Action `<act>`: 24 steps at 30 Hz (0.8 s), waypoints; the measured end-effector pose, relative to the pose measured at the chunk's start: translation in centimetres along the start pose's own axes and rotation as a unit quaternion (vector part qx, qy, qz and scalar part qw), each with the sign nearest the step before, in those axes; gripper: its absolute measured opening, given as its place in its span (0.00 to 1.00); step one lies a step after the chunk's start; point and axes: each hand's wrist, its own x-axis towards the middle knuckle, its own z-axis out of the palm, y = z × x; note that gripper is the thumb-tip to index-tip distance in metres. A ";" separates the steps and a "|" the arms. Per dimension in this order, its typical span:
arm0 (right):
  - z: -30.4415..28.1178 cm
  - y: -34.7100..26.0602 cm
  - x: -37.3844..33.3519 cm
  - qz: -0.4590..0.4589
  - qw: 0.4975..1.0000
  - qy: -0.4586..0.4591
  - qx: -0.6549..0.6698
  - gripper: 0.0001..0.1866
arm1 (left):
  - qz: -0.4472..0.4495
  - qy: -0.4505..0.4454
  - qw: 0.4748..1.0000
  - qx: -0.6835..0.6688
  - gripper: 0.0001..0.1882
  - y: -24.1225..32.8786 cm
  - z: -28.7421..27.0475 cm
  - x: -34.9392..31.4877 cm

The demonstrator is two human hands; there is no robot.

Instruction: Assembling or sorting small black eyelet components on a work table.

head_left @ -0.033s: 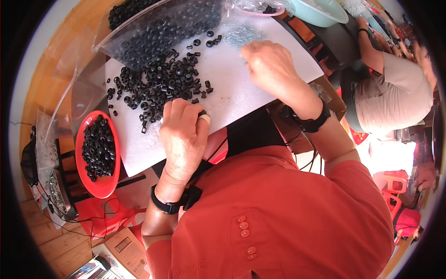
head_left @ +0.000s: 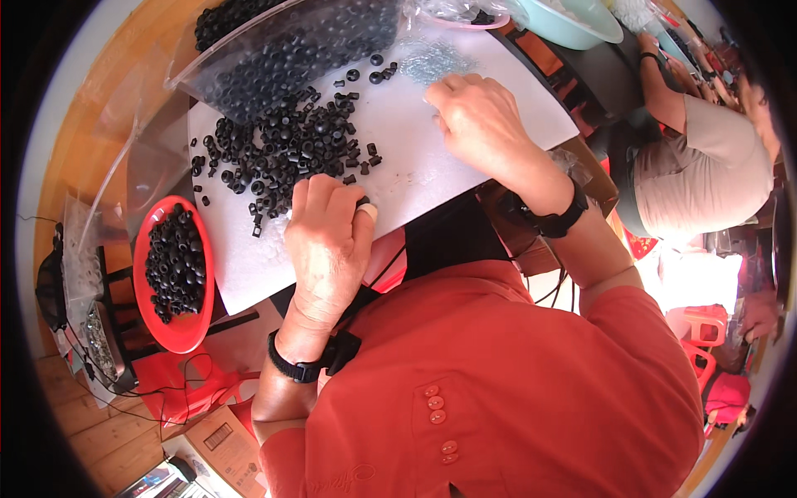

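Note:
My left hand (head_left: 325,236) is closed at the near edge of the white board (head_left: 415,158), its thumb and fingers pinching a small black plastic part (head_left: 363,202). Farther right, my right hand (head_left: 481,116) hovers with curled fingers beside a heap of tiny silvery-clear pieces (head_left: 436,62), too fine to name surely. Whatever its fingertips hold, if anything, is hidden. A spread pile of small black plastic parts (head_left: 290,149), some round and some like short barrels, lies just beyond my left hand. Several stray ones sit between the pile and the silvery heap.
A clear plastic bag (head_left: 290,66) full of black parts leans over the board's far side. A red oval bowl (head_left: 178,339) with more black parts is at the left. A pale green basin (head_left: 573,29) stands far right. Another person (head_left: 706,166) is at work to the right.
My right hand has shifted slightly nearer and left, its fingers curling a little more. My left hand and its black part look the same.

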 end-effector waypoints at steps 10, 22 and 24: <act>1.4 -0.6 0.9 0.045 0.988 0.081 0.125 0.04 | 0.013 -0.014 0.999 0.043 0.08 -0.6 -0.1 -0.5; 2.7 -1.1 1.6 -0.046 0.980 0.129 0.142 0.05 | 0.026 0.003 0.999 0.018 0.10 -0.1 -0.7 -0.6; 2.7 -1.1 1.6 -0.045 0.977 0.137 0.156 0.05 | 0.034 -0.010 0.998 0.053 0.11 -0.2 -0.6 -0.9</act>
